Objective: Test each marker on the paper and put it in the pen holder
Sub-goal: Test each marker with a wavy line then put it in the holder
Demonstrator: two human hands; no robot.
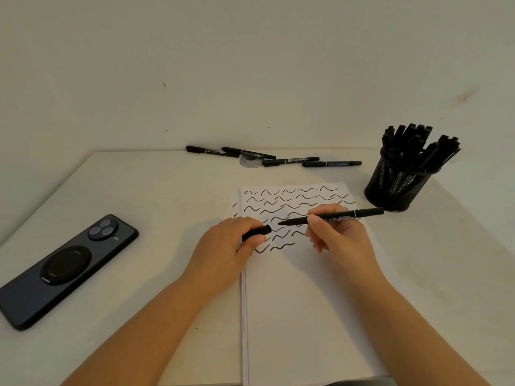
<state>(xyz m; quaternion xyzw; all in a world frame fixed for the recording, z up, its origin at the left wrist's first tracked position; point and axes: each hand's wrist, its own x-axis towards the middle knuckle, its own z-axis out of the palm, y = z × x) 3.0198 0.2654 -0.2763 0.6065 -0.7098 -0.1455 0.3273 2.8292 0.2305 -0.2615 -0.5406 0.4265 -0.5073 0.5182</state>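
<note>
- The round black wire-mesh pen holder [399,185] at the far right of the pale tabletop [139,190] is seen crowded with upright black markers, so most of the lot is judged to be tested and stowed.
- Four capped black markers [274,158] are left lying in a loose row along the far edge of the table, near the wall; these are judged to be untested.
- The top sheet of the stack of white paper [306,302] is covered in its upper part with rows of short black wavy strokes; the lower part is blank.
- A slim black marker with a printed barrel [334,216] is held uncapped in the right hand [340,238], pinched between thumb and fingers, its tip pointing left and lying low over the strokes; whether the tip touches the sheet cannot be told.
- The marker's black cap [257,232] is gripped in the curled fingers of the left hand [223,249], which sits at the left edge of the paper, its open end facing the marker's tip.
- Both forearms are seen reaching in from the near edge, converging over the sheet.
- For this marker, capping and stowing appear to be left.
- A dark smartphone [67,268] lies face down at the left, well apart from the work.
</note>
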